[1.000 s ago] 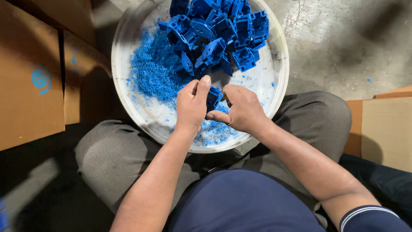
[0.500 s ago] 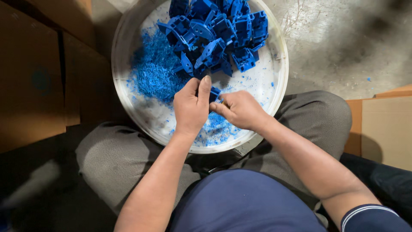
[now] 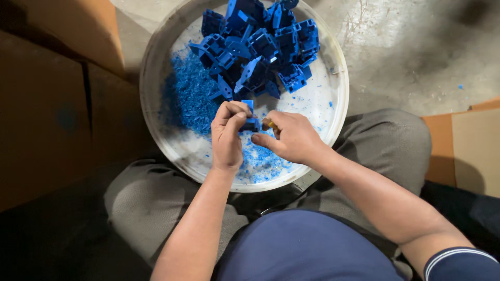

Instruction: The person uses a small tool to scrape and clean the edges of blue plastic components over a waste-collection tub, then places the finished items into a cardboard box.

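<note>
Head view — small blue plastic part (image 3: pixel 250 118), seemingly boxy, in both hands' grip — left hand (image 3: pixel 227 136), right hand (image 3: pixel 291 137).

Seen from above, a seated person's left hand (image 3: pixel 227 136) pinches a small blue plastic part (image 3: pixel 250 115) while the right hand (image 3: pixel 291 136) grips a small yellowish tool (image 3: pixel 270 125) right against it. Both hands hover over a white round basin (image 3: pixel 333 99) resting between the knees. Its far side holds a pile of blue parts (image 3: pixel 260 44); blue shavings (image 3: pixel 190 96) spread left, and brown cardboard boxes (image 3: pixel 47 104) stand alongside.
</note>
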